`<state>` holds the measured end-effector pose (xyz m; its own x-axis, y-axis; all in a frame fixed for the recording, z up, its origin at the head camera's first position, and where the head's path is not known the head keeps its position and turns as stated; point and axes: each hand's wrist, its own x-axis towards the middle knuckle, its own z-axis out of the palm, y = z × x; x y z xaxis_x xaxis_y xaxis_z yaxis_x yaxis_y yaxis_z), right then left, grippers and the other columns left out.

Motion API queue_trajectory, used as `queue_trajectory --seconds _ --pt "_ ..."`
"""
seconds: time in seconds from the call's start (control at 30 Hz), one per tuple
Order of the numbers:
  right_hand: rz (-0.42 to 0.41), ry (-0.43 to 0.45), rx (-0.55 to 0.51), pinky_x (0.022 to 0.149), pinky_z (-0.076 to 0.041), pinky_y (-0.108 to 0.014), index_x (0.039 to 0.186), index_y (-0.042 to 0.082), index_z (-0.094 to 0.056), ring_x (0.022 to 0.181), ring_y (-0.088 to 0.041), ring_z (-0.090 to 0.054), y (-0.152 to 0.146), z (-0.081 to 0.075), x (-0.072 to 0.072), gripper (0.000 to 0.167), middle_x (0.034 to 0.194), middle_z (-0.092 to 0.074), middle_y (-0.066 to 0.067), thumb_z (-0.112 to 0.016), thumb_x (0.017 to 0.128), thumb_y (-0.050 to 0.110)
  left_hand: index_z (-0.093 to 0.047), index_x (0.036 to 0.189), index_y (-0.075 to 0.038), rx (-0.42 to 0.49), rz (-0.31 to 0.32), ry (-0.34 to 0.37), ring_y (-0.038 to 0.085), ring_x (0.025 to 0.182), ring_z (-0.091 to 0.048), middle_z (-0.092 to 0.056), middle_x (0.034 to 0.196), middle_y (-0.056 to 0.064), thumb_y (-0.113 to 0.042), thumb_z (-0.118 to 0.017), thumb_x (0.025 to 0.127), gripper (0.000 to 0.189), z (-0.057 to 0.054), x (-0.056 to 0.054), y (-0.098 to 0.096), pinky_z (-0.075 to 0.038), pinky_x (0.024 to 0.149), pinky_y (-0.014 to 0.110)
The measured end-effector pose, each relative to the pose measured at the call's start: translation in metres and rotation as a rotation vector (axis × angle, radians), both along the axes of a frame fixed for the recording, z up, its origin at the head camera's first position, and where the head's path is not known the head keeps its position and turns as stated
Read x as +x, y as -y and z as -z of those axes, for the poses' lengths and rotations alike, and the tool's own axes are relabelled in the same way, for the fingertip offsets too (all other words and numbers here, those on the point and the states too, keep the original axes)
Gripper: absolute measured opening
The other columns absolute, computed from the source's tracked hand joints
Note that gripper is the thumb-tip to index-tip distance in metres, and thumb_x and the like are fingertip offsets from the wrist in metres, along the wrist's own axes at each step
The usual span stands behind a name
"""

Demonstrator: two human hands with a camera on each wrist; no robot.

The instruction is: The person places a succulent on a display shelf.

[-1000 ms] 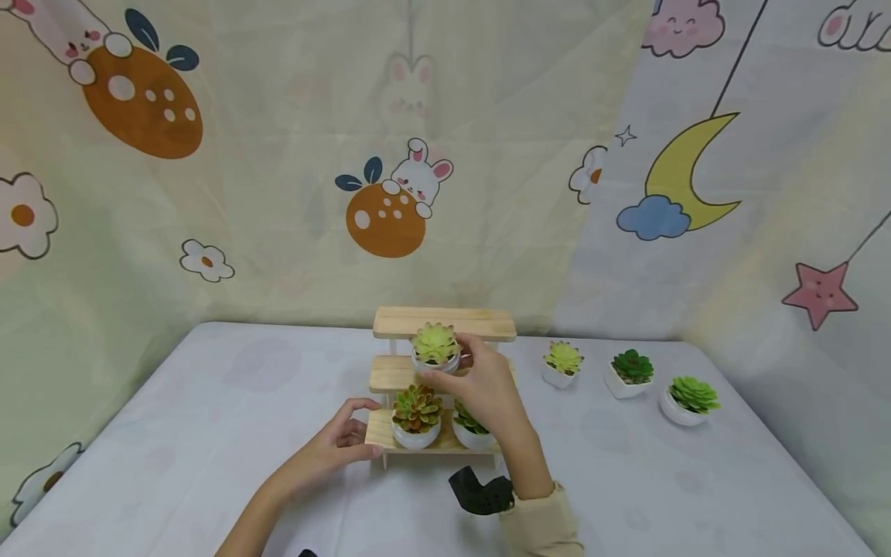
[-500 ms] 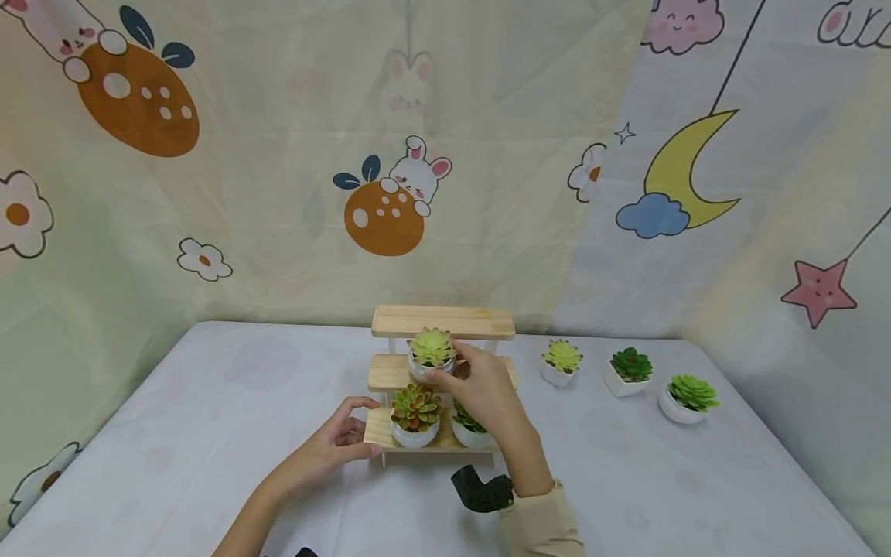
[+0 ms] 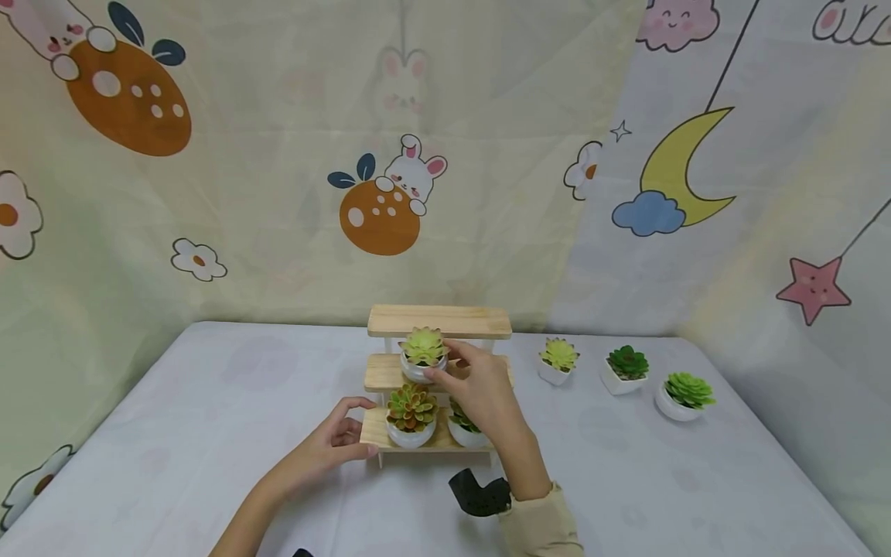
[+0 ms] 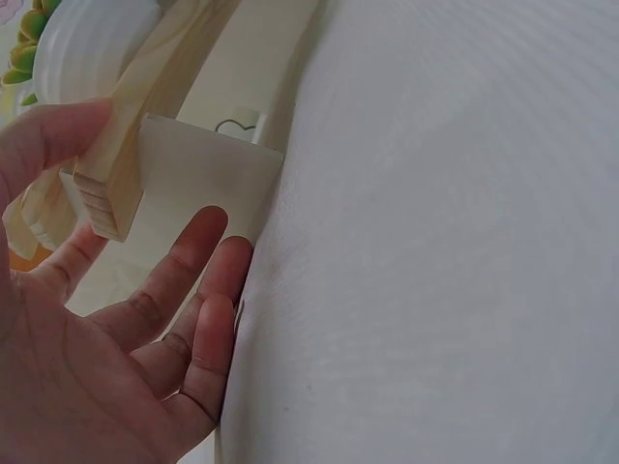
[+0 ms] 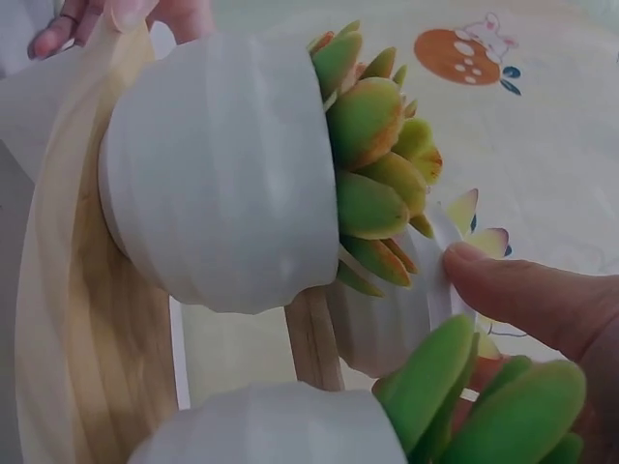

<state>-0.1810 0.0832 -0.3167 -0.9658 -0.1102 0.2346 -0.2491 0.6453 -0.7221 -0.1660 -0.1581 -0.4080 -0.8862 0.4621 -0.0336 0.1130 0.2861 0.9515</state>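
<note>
Near the back edge of the white-covered table [image 3: 153,464], from left to right, the left hand [image 3: 327,445] pinches the bottom tier's left end on one three-tier wooden stand [image 3: 438,319]. That tier carries two plants in white pots: a reddish succulent [image 3: 411,410] and a green succulent [image 3: 468,437]. At the middle tier, the right hand [image 3: 483,383] pinches a pale succulent [image 3: 423,348] by its white pot; whether it touches the wood I cannot tell. Toward the back right corner stand three more: a yellow-green succulent [image 3: 559,357], a dark green succulent [image 3: 625,371] and a bright green succulent [image 3: 684,396]. Behind is a cartoon-printed cloth backdrop [image 3: 501,216]. The right hand partly hides the green succulent; a black device [image 3: 480,495] and beige sleeve [image 3: 543,530] are at its wrist.
</note>
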Motion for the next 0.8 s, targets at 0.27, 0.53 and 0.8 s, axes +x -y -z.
queue_trajectory --seconds 0.27,0.53,0.8 --pt "0.045 -0.043 0.033 0.08 -0.049 -0.041 0.124 0.011 -0.058 0.1 -0.025 -0.061 0.004 0.0007 0.0027 0.053 0.106 -0.067 -0.006 -0.071 0.08 0.038 -0.029 0.133 -0.007 -0.002 0.013 -0.013 0.022 0.091 -0.061 -0.061 0.103 0.015 -0.02 -0.064 0.087 0.059 0.0007 -0.0008 -0.0006 -0.043 0.078 0.027" --pt "0.07 -0.079 0.098 0.092 -0.034 -0.047 0.119 0.011 -0.059 0.102 -0.028 -0.056 0.0089 -0.0007 0.0058 0.054 0.108 -0.068 -0.005 -0.071 0.077 0.043 -0.029 0.133 -0.008 -0.009 -0.002 -0.007 0.022 0.091 -0.06 -0.061 0.103 0.014 -0.02 -0.065 0.087 0.06 -0.0001 0.0 -0.0003 -0.044 0.078 0.027" --pt "0.052 -0.083 0.169 0.094 -0.03 -0.049 0.122 0.012 -0.058 0.103 -0.029 -0.057 0.0095 -0.0002 0.005 0.056 0.109 -0.068 -0.003 -0.069 0.078 0.044 -0.029 0.133 -0.008 -0.01 -0.011 0.0 0.022 0.091 -0.06 -0.061 0.102 0.014 -0.021 -0.065 0.086 0.061 -0.0008 0.0006 -0.0005 -0.044 0.079 0.029"
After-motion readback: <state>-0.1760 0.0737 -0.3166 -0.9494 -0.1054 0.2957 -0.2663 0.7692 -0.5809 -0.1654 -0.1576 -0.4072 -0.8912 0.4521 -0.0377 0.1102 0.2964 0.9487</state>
